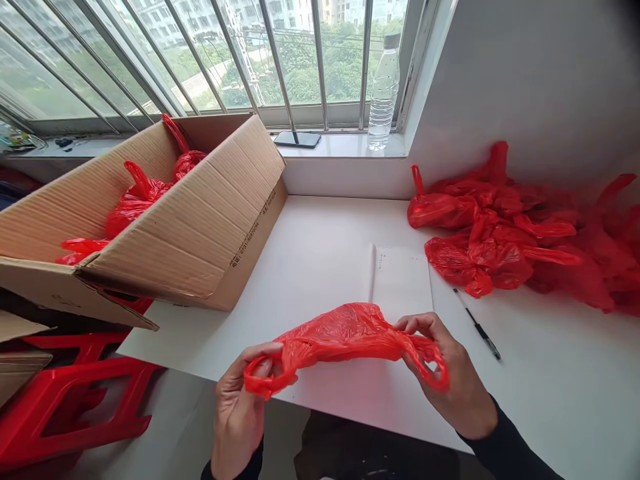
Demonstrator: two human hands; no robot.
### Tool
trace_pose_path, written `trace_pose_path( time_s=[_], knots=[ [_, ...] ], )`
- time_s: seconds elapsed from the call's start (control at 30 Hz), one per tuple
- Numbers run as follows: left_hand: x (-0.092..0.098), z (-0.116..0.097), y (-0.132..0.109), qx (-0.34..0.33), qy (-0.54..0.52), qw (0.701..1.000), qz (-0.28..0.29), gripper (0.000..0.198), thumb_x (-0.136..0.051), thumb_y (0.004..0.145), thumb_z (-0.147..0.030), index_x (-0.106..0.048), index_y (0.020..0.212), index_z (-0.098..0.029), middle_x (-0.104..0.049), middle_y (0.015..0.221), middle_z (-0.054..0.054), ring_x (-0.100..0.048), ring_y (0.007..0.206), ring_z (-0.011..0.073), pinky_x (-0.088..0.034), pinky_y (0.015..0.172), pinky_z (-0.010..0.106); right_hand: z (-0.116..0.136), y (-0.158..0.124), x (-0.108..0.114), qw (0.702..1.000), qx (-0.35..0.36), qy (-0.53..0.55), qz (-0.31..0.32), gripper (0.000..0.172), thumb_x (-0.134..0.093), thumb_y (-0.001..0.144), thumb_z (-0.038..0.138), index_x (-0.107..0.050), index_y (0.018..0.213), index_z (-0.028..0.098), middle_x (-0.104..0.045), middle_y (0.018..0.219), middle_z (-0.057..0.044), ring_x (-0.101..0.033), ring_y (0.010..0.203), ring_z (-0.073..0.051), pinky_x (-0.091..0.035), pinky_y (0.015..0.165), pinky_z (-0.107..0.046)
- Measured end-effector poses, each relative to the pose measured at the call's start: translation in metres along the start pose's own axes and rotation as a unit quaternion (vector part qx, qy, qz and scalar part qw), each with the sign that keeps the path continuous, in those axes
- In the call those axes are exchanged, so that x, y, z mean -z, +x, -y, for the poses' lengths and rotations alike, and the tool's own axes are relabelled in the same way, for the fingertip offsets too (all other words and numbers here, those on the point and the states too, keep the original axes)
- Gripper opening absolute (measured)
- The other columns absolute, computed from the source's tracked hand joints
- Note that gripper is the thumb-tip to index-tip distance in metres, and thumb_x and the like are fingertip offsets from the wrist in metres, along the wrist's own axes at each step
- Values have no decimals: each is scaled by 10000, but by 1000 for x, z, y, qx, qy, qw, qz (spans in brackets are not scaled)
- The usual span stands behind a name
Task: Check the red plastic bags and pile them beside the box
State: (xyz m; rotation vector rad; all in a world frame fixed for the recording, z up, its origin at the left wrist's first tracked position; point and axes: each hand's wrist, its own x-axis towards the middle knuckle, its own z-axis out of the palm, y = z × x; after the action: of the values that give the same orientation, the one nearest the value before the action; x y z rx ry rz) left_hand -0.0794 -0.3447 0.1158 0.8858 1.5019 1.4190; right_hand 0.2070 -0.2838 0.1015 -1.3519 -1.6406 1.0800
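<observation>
Indoors, white table [320,260], barred window [320,60] beyond, left hand [239,403] and right hand [455,377] each pinching a red bag [345,332]

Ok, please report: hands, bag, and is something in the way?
Left hand and right hand hold bag at opposite ends. Bag spread between them, over table. Paper just beyond, pen at right; neither seems blocking.

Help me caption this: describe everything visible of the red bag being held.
The red bag is thin, crinkled and glossy, like plastic film, with a looped handle at each end. It is spread sideways over the near edge of the white table, the left hand pinching one end, the right hand the other. Any contents cannot be made out.
</observation>
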Motion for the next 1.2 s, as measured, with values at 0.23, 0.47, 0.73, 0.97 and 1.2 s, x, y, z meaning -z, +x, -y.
trace_pose_path(
  time_s=[0.23,0.47,0.73,0.97,1.2],
  knots=[
    [-6,-9,0,23,-46,998,20,420,-719,723,-589,-586,694,-192,-508,733,12,-489,658,151,-439,572,239,32,1,-1,977,188,-93,-24,281,-559,938,177,-619,1175,315,-615,1012,-33,-615,926,-189,-532,778,-327],
    [-10,-13,3,52,-65,995,-61,263,-778,798,-323,-533,833,-233,-614,796,-34,-547,676,107,-493,645,186,30,9,14,994,25,107,-29,136,-547,983,282,-630,1089,303,-647,841,7,-628,770,-142,-534,650,-214],
    [3,-12,5,104,-152,983,-13,277,-790,756,-357,-706,998,-249,-705,931,45,-683,726,192,-583,606,268,45,-5,22,993,57,79,71,233,-553,997,264,-653,1172,381,-596,1242,-17,-532,1230,-193,-472,1001,-293],
    [5,-14,6,51,-230,972,12,222,-713,751,-412,-749,767,-193,-640,895,48,-669,737,223,-593,571,322,30,-4,25,991,103,62,62,228,-545,988,247,-656,1154,357,-537,1067,-33,-564,988,-169,-494,785,-251],
    [4,-9,6,79,-166,981,-55,273,-735,769,-440,-739,926,-218,-673,909,48,-622,677,178,-554,572,275,47,-3,28,986,68,-115,101,385,-586,930,271,-581,1293,399,-503,1264,-39,-571,1130,-210,-512,923,-333]
  ],
)
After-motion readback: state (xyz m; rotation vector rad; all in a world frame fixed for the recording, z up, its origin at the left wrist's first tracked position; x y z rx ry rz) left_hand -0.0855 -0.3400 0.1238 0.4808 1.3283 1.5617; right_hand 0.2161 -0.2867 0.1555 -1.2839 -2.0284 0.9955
